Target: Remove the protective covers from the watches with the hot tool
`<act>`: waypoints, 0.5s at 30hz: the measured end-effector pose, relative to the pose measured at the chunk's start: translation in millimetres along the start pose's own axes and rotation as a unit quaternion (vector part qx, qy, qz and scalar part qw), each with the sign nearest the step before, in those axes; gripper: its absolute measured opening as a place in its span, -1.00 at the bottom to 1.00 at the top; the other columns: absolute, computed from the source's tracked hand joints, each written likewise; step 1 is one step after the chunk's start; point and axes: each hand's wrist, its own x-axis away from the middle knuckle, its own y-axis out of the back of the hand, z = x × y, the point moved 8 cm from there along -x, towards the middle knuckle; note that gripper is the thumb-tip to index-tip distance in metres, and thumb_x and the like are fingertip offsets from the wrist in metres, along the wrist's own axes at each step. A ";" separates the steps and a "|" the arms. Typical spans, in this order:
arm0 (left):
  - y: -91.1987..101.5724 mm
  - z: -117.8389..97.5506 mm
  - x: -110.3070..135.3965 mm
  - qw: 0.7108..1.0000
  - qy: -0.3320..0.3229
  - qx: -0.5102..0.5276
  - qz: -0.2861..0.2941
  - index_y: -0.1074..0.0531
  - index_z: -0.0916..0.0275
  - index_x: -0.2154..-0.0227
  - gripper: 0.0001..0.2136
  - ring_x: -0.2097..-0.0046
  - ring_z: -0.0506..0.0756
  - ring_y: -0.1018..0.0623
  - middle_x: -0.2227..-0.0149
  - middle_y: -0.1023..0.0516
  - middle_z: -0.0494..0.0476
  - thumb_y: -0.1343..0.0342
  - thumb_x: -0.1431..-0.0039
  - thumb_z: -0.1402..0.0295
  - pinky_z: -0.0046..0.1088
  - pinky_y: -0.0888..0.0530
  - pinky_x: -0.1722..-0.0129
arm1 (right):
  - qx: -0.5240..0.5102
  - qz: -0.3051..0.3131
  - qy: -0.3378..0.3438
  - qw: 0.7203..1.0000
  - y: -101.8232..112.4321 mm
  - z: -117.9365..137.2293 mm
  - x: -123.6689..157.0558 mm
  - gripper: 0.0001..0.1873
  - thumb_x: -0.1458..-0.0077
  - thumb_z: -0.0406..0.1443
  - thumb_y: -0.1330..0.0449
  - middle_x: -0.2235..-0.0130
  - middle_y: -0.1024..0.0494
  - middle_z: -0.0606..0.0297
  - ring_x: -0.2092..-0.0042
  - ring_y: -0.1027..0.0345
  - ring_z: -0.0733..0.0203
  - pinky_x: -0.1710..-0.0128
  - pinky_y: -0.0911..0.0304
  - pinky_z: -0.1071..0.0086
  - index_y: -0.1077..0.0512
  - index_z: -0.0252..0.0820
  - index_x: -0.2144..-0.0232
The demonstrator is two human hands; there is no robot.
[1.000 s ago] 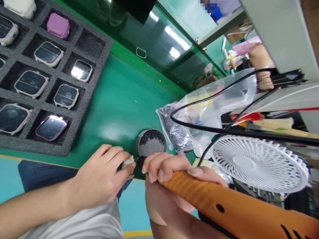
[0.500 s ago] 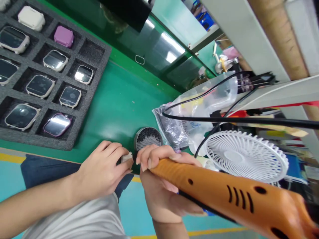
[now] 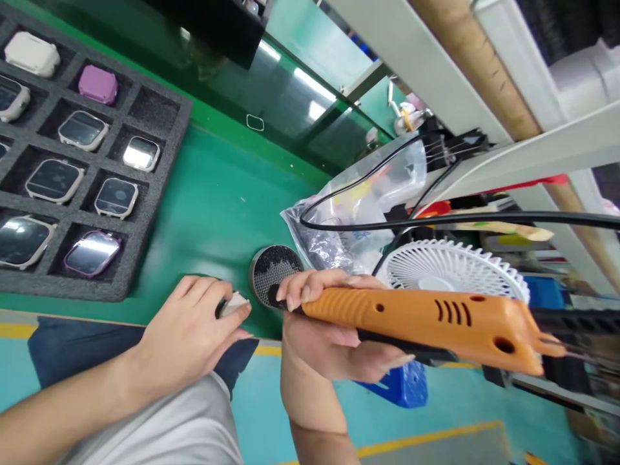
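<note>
My left hand (image 3: 196, 323) is closed around a small whitish piece with a dark side (image 3: 235, 303), mostly covered by the fingers; it resembles the watch cases in the tray. My right hand (image 3: 334, 342) wraps round the ribbed grip of an orange handheld power tool (image 3: 416, 316), which has vent slots and screw holes. Its black front end sits beside a round tin-like object with a speckled, perforated top (image 3: 276, 265). The tool's tip cannot be made out. The two hands are close together at the bench's near edge, apart from each other.
A grey foam tray (image 3: 165, 174) at the left holds several watch-shaped pieces, one a purple case (image 3: 98, 84). Right of the green bench top (image 3: 217, 194) lie a clear plastic bag (image 3: 349, 213), a black cable (image 3: 436, 221) and a white fan (image 3: 450, 265). A blue object (image 3: 411, 384) shows below the tool.
The orange tool's rear end has swung up, leaving it nearly level across the view. My view has shifted, so the tray sits further left. Both hands keep their holds.
</note>
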 end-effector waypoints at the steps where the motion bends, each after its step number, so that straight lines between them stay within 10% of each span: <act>1: 0.0 0.5 0.1 1.000 0.003 0.002 -0.004 -0.49 0.09 -0.07 -0.76 0.08 0.24 -0.44 0.08 -0.47 0.20 -0.14 -0.42 0.20 -0.15 -0.35 0.11 | 0.000 0.001 -0.005 1.000 0.4 -0.4 1.0 -0.49 -0.16 0.22 -0.14 0.40 -0.46 0.43 0.52 -0.33 0.24 0.55 -0.34 0.26 -0.44 0.03 0.10; 15: 1.0 -1.8 3.6 0.998 -0.036 0.049 -0.004 -0.51 0.19 -0.12 -0.64 -0.05 0.25 -0.44 -0.12 -0.54 0.18 -0.11 -0.30 0.51 -0.11 -0.34 0.00 | 0.037 -0.003 -0.034 0.999 1.6 16.9 7.4 -0.38 -0.23 0.32 0.05 0.37 -0.44 0.40 0.45 -0.34 0.22 0.46 -0.37 0.18 -0.43 0.05 0.07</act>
